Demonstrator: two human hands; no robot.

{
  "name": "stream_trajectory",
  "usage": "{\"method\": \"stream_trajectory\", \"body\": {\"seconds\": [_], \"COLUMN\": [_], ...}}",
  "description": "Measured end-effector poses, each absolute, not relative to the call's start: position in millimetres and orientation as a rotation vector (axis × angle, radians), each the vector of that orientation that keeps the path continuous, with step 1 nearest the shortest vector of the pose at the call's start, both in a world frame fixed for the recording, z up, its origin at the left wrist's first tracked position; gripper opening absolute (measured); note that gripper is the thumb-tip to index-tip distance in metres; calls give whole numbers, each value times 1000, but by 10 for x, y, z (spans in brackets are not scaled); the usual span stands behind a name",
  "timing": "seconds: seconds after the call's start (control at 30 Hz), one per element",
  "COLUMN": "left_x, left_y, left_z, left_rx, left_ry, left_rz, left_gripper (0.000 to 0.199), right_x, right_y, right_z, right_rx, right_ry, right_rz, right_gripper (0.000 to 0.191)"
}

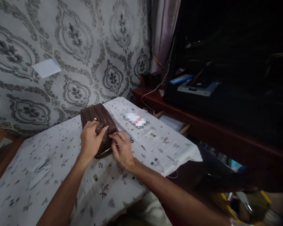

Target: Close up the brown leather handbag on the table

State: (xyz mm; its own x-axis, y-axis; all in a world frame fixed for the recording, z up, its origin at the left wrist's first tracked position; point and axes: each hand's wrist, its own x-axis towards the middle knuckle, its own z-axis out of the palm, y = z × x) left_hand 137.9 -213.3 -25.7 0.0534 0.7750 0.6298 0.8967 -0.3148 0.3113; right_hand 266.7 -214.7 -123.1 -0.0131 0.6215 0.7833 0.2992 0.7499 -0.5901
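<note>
A brown leather-like bag (pixel 97 111) with zippers and metal fittings lies on the patterned white cloth over the table. My left hand (pixel 91 138) is on top of the bag, its thumb and fingers closed round a brown flap or strap. At the bag's right side, my right hand (pixel 122 149) pinches near a zipper by the flap; the exact piece between its fingertips is too small to make out. A curved zipper runs along the bag's near edge, below both hands.
Right of the bag, a blurred white item (pixel 135 119) lies on the cloth (pixel 155 153). A crumpled pale cloth or mask (pixel 40 171) is at left. An open drawer (pixel 171 122), a white cable and a large dark screen (pixel 226 62) stand at right. Patterned wallpaper is behind.
</note>
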Motion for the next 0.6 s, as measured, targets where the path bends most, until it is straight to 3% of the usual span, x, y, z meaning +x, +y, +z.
{"method": "stream_trajectory", "body": {"seconds": [0.6], "left_x": [1376], "left_y": [-2147], "left_z": [-282], "left_rx": [-2165], "left_ry": [-1704], "left_rz": [-1113], "left_gripper": [23], "right_x": [2695], "right_y": [-2144], "right_z": [-1228], "right_rx": [-602], "right_ry": [-1589], "right_rz": [393], "right_gripper": [26]}}
